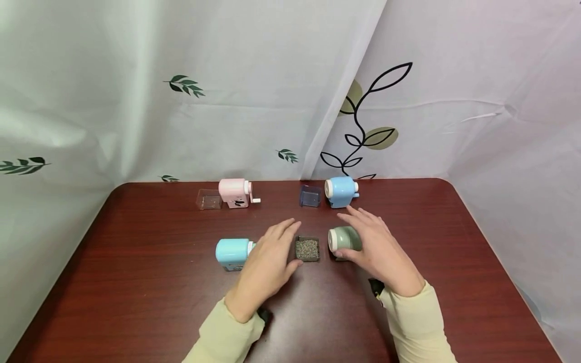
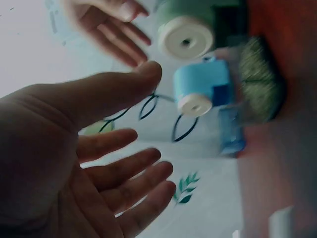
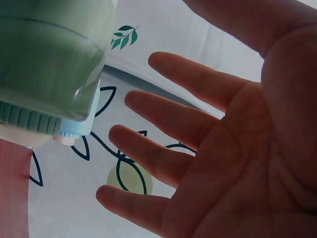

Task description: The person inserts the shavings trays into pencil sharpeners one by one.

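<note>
The clear tray (image 1: 210, 202) and navy tray (image 1: 310, 197) lay out, as did the shavings tray (image 1: 308, 259), seemingly not yet emptied, between the left hand (image 1: 267, 269) and right hand (image 1: 379, 249). Both were spread wide, gripping nothing. I counted three trays, four sharpeners: green sharpener (image 1: 347, 238), pink sharpener (image 1: 232, 192), blue sharpener (image 1: 340, 190), turquoise sharpener (image 1: 232, 252).

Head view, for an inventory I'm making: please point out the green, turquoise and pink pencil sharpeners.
Green pencil sharpener (image 1: 347, 238): head view, on its rounded upper body.
Turquoise pencil sharpener (image 1: 232, 250): head view, on its upper body.
Pink pencil sharpener (image 1: 232, 190): head view, on its upper body.
</note>
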A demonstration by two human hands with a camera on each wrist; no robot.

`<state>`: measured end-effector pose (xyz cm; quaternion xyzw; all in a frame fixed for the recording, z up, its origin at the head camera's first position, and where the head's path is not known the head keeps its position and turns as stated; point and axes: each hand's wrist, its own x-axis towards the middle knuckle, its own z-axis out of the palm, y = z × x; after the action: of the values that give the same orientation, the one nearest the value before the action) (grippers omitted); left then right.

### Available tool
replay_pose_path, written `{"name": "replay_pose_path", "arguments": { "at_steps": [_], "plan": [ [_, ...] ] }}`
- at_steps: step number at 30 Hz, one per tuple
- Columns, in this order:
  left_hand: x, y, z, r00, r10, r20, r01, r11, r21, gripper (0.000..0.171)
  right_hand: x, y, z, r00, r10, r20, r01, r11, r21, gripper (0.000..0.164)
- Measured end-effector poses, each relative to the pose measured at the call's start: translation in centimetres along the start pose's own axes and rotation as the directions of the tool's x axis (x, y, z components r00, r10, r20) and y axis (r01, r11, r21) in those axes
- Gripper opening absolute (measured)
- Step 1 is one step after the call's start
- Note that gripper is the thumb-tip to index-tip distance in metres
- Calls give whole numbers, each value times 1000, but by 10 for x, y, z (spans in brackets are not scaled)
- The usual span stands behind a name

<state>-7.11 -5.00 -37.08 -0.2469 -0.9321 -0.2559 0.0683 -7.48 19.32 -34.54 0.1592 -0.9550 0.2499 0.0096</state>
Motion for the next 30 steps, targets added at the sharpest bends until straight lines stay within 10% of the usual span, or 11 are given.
{"name": "replay_pose_path", "arguments": {
  "at_steps": [13,30],
  "plan": [
    [2,-6,45,991,-116,69,114,993,35,83,1,8,2,998,0,58,1,1000,-14,74],
    [4,-12,57,984,-168,56,165,985,46,70,4,14,6,998,-8,58,9,1000,-5,72]
  ]
}}
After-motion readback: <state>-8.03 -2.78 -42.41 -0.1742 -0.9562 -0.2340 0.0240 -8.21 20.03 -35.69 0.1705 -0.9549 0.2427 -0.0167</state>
